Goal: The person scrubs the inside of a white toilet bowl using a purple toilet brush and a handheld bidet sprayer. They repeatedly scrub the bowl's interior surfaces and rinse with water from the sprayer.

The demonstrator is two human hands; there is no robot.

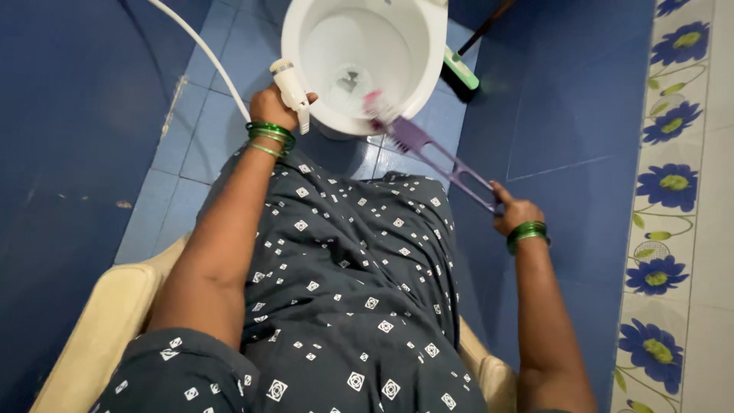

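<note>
Looking down from the head camera, a white toilet bowl stands at the top of the frame on a blue tiled floor. The left hand is closed around a white spray nozzle, held just at the bowl's left rim, with its tip pointing downward. A white hose runs from the nozzle up and away to the upper left. Green bangles sit on that wrist.

The right hand is wrapped tight round the far end of a purple brush, whose long slotted handle slants up and left to the bowl. Its pink and white bristle head lies inside the bowl, against the near right wall, close to the rim. Water shows at the bottom of the bowl, well apart from the bristles. More green bangles ring the right wrist.

Between the arms spreads a dark dress printed with small white squares. A cream plastic chair shows under the person at lower left and lower right. Behind the bowl, to its right, a green-edged broom leans with its dark stick running to the top edge. The blue wall on the right meets a band of white tiles with blue flowers.
</note>
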